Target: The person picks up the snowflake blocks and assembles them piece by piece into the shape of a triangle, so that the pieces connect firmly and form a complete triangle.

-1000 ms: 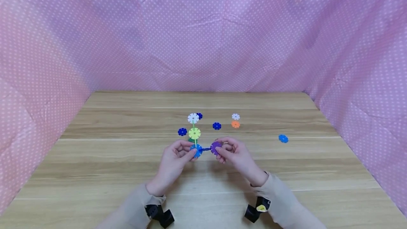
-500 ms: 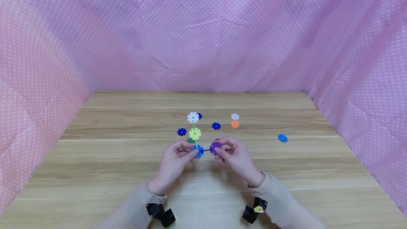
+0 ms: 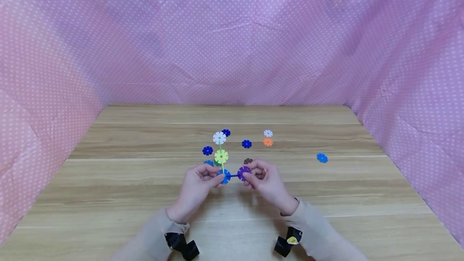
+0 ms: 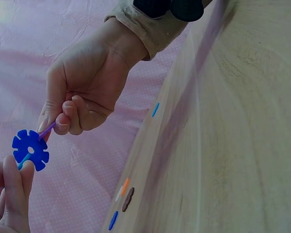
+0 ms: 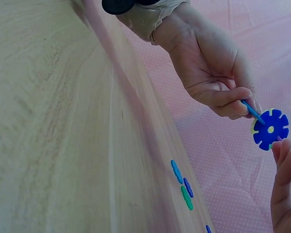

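Observation:
My left hand (image 3: pixel 198 182) pinches a light blue notched disc (image 3: pixel 225 177) between thumb and fingers. My right hand (image 3: pixel 267 183) pinches a purple notched disc (image 3: pixel 243 173). Between these two sits a dark blue disc (image 4: pixel 30 149), seen edge-on from the head and face-on in both wrist views; it links them. Above the light blue disc rises a joined chain: a thin edge-on green-yellow piece, a yellow disc (image 3: pixel 221 156), another edge-on greenish piece and a white disc (image 3: pixel 219 137) at its far end. The assembly is held over the table.
Loose discs lie beyond the hands on the wooden table (image 3: pixel 232 228): several dark blue ones (image 3: pixel 247 143), a pale one (image 3: pixel 268 133), an orange one (image 3: pixel 268 142) and a brown one (image 3: pixel 248 161). Farther right is a light blue disc (image 3: pixel 322 158). Pink dotted cloth (image 3: pixel 232 51) surrounds the table.
Both hands and the joined discs have come slightly lower in the head view, the right hand also a little leftward. More of the brown disc and another light blue disc on the table now show.

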